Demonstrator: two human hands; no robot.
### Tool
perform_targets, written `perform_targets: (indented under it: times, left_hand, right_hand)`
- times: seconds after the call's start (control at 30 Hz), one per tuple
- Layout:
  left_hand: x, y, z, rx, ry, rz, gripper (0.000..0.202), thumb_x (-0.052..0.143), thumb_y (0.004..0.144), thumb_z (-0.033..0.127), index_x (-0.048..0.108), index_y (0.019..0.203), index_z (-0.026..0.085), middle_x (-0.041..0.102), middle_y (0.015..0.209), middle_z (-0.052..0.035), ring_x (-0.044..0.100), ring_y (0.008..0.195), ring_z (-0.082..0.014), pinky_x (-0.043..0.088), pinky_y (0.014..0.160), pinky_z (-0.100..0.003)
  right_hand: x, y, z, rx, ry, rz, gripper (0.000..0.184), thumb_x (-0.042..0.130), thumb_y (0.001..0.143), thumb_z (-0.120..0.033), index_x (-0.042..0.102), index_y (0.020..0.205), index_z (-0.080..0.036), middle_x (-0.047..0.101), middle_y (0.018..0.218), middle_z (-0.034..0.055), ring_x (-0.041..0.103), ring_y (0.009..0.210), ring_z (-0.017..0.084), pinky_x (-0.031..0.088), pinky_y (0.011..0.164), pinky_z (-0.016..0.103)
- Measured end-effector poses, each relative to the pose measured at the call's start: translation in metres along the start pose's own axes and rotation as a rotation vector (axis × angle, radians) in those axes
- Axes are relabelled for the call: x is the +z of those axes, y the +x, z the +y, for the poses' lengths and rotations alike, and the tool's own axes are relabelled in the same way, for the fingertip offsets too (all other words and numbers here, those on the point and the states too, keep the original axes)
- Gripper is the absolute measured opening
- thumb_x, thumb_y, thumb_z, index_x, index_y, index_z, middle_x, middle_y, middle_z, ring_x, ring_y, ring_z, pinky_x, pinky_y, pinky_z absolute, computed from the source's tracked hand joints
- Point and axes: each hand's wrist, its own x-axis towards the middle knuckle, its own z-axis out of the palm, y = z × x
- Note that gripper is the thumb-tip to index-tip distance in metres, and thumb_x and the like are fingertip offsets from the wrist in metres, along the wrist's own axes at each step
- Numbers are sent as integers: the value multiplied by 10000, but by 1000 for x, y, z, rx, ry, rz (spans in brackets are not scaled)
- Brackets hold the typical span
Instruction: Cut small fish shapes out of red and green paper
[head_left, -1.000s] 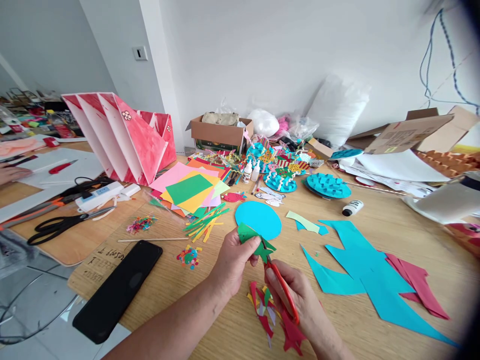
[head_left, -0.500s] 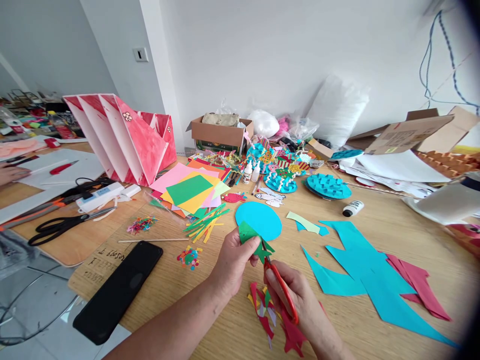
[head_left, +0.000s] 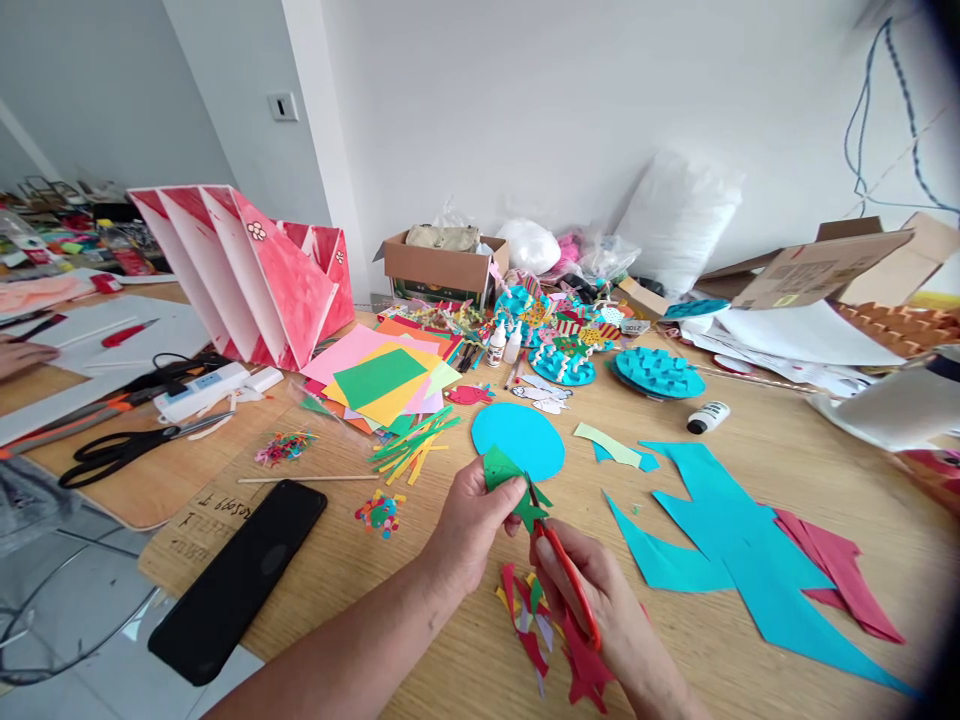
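Note:
Between thumb and fingers, my left hand (head_left: 474, 522) pinches a small piece of green paper (head_left: 501, 466) with a cut, pointed edge. My right hand (head_left: 583, 572) is closed around red-handled scissors (head_left: 577, 590), whose blades meet the green paper at its right side. Just beyond both hands lies a blue paper circle (head_left: 517, 440) flat on the table. Below them is a pile of red, yellow and purple paper scraps (head_left: 529, 630), partly hidden by my right hand.
Blue paper offcuts (head_left: 731, 545) spread out on the right. A black phone (head_left: 240, 580) and black scissors (head_left: 124, 448) lie left. Stacked coloured sheets (head_left: 379, 380), glue bottles (head_left: 496, 345) and blue decorated discs (head_left: 658, 372) stand farther back. Another person's hand (head_left: 26, 355) rests at the far left.
Both hands, the green paper and the scissors have shifted very slightly in view. The scissor blades stay at the paper's right side, and the view itself moves a little.

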Motion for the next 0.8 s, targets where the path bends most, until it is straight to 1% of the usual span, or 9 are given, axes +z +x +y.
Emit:
perform_targets:
  times: [0.17, 0.4, 0.67, 0.8]
  left_hand:
    - [-1, 0, 0, -1, 12, -4, 194, 644, 641, 304, 531, 678, 151, 481, 545, 43, 385, 472, -64, 307, 439, -189]
    - [-3, 2, 0, 3, 55, -33, 168, 614, 677, 286, 548, 722, 139, 511, 549, 31, 391, 471, -68, 306, 446, -193]
    - [-2, 2, 1, 23, 64, -7, 171, 625, 660, 298, 554, 713, 152, 482, 522, 48, 390, 461, -69, 312, 431, -183]
    - [-2, 2, 0, 24, 70, -4, 176, 622, 667, 303, 563, 732, 150, 512, 535, 38, 398, 463, -68, 315, 433, -182]
  right_hand:
    - [-2, -1, 3, -4, -33, -1, 419, 370, 857, -529, 350, 590, -207, 378, 477, -57, 325, 454, 95, 265, 432, 224]
    - [-3, 0, 9, 9, -21, -24, 403, 373, 863, -520, 342, 610, -208, 364, 492, -60, 299, 463, 90, 239, 411, 213]
    - [-2, 0, 6, 2, -31, -5, 393, 372, 867, -498, 356, 609, -203, 325, 518, -59, 280, 482, 93, 242, 410, 208]
    - [-2, 0, 3, -4, -40, 3, 381, 377, 863, -482, 372, 608, -200, 324, 514, -56, 279, 480, 95, 242, 405, 209]
